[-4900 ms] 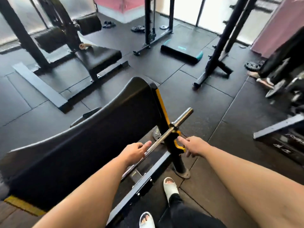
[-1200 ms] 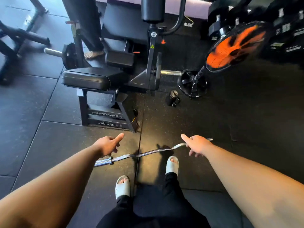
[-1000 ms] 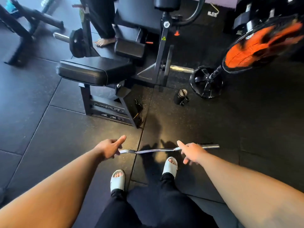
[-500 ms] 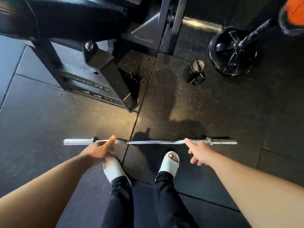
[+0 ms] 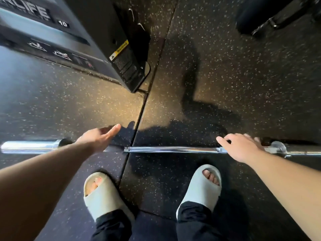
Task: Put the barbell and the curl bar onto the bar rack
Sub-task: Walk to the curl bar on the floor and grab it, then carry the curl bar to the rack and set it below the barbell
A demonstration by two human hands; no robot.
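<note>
The chrome curl bar (image 5: 173,149) lies flat on the speckled rubber floor, running left to right just ahead of my feet. My left hand (image 5: 99,138) hovers over its left grip section, fingers straight and apart, holding nothing. My right hand (image 5: 242,147) is spread over the bar's right grip, beside the collar (image 5: 278,148); its fingers drape over the bar without being closed around it. The thick left sleeve (image 5: 29,146) sticks out past my left wrist. Neither the barbell nor the bar rack is in view.
A black machine base (image 5: 97,32) with a yellow warning label (image 5: 119,49) stands on the floor at the upper left, its foot close beyond the bar. A dark object (image 5: 278,13) sits at the top right. My feet in pale slides (image 5: 102,195) stand just behind the bar.
My head has dropped much closer to the floor. Both hands have come down onto the curl bar, which still lies in the same place.
</note>
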